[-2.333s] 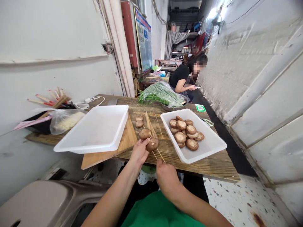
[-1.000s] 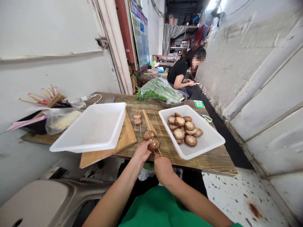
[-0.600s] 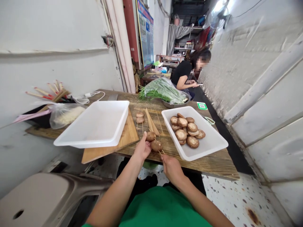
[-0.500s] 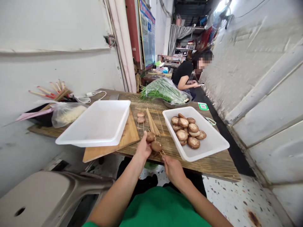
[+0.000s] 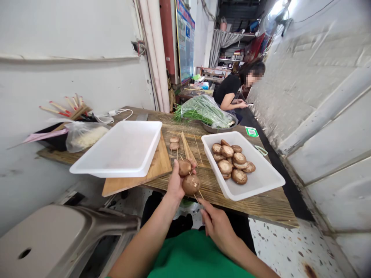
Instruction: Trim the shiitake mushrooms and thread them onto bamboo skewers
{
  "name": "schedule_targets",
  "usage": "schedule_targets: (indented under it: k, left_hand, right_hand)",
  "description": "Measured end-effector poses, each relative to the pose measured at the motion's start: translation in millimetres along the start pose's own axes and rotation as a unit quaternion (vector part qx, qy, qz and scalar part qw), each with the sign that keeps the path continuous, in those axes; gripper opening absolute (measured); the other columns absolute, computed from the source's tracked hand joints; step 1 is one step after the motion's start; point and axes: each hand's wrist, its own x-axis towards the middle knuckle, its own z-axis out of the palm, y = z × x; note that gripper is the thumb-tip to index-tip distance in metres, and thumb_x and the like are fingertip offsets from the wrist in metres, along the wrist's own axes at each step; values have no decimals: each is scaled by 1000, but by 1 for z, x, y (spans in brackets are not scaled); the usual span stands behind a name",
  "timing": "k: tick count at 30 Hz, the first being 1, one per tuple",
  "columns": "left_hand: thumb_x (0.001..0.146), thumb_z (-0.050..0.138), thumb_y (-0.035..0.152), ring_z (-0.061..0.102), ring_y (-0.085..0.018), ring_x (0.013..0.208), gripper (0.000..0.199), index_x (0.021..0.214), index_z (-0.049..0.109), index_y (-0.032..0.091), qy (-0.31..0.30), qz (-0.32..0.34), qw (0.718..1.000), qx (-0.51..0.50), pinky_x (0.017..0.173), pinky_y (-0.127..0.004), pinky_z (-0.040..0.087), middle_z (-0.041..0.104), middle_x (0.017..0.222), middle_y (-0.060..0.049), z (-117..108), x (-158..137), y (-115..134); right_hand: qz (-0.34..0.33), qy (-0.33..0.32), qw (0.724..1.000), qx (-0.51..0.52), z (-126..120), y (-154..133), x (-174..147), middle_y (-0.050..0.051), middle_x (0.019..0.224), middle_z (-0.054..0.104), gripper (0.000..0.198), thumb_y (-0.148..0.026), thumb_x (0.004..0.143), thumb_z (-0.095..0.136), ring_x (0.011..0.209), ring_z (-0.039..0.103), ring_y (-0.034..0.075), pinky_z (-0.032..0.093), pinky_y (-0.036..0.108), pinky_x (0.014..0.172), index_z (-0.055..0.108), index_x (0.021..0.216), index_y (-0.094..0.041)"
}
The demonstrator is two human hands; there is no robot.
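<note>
My left hand [image 5: 174, 185] is closed around two brown mushrooms [image 5: 191, 184] threaded on a pair of thin bamboo skewers [image 5: 198, 196], above the table's front edge. The extended index finger of my right hand [image 5: 216, 222] touches the skewers' near ends; its thumb is apart from them. Just beyond lies a finished-looking mushroom skewer [image 5: 174, 143] with two mushrooms, beside a bundle of loose bamboo sticks [image 5: 188, 148]. On the right, a white tray [image 5: 265, 175] holds several mushrooms [image 5: 232, 160].
At left, a bare white tray [image 5: 118, 148] rests partly on a wooden board [image 5: 136, 185]. Green stalks in clear plastic [image 5: 203, 110] sit in a bowl at the back. A plastic stool [image 5: 52, 231] stands lower left. Another person [image 5: 228, 90] sits beyond, holding a phone.
The mushroom skewer is turned so the caps face up more. My right thumb has come away from the stick ends, and its index finger is stretched out. The view has shifted slightly.
</note>
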Motion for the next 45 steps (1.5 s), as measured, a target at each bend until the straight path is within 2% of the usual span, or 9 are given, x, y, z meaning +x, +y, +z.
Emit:
schedule_targets:
  k: [6,11,14,18,22,31,39,42,45]
  left_hand:
    - [80,49,50,61,-20,92,43,100,61,13,28,25,999,-27,75,-28,51,63,107,-12,11,-13,-13]
    - [77,59,40,63,-16,79,31,93,61,14,105,-25,994,7,65,-24,52,64,97,-10,19,-19,-19]
    - [76,61,40,63,-16,76,29,89,60,15,121,-44,992,-2,66,-27,53,65,87,-9,23,-23,-19]
    - [76,62,26,63,-18,81,16,79,62,10,93,-1,996,18,75,-31,53,66,85,-11,20,-24,-25]
    - [72,63,14,63,-18,80,9,80,63,10,38,32,999,16,80,-34,51,66,84,-9,19,-28,-31]
    - [70,63,15,61,-19,81,21,91,63,10,-5,23,1000,8,81,-36,49,64,81,-8,29,-41,-22]
    - [72,62,15,61,-18,78,24,94,62,9,-11,-22,1000,1,80,-33,49,63,80,-8,31,-51,-36]
    - [77,60,26,59,-21,95,28,100,59,11,-29,-42,998,-26,88,-36,46,63,97,-12,30,-52,-30]
    - [81,49,49,52,-26,111,44,103,57,12,-35,-66,995,-61,90,-41,45,57,115,-16,26,-47,-15]
  right_hand:
    - [-90,108,990,-24,-2,2,-14,8,72,66,39,-14,90,31,66,63,15,52,25,68,51,122,-8]
    - [-121,132,981,-79,-6,2,-14,9,75,68,40,-12,89,32,65,64,15,54,24,63,50,124,-9]
    - [-113,114,980,-117,-7,2,-14,10,78,68,42,-10,88,32,66,64,15,54,25,62,50,125,-10]
    - [-93,81,980,-155,-7,1,-15,10,77,68,44,-8,85,30,64,64,16,54,26,60,52,123,-10]
    - [-110,96,977,-157,-9,0,-18,9,73,67,44,-7,85,28,62,63,16,52,25,56,52,122,-9]
    - [-128,103,971,-172,-12,-10,-24,7,67,65,48,-6,84,28,56,62,15,51,23,49,47,128,-10]
    - [-160,154,958,-180,-14,-19,-18,6,66,64,44,-7,86,29,52,60,14,49,21,45,47,127,-9]
    - [-193,194,949,-158,-19,-17,-17,5,67,63,46,-7,87,32,54,60,14,49,20,46,39,133,-11]
    - [-193,184,958,-110,-25,-15,-16,4,69,62,48,-5,86,37,58,60,13,50,21,51,38,134,-13]
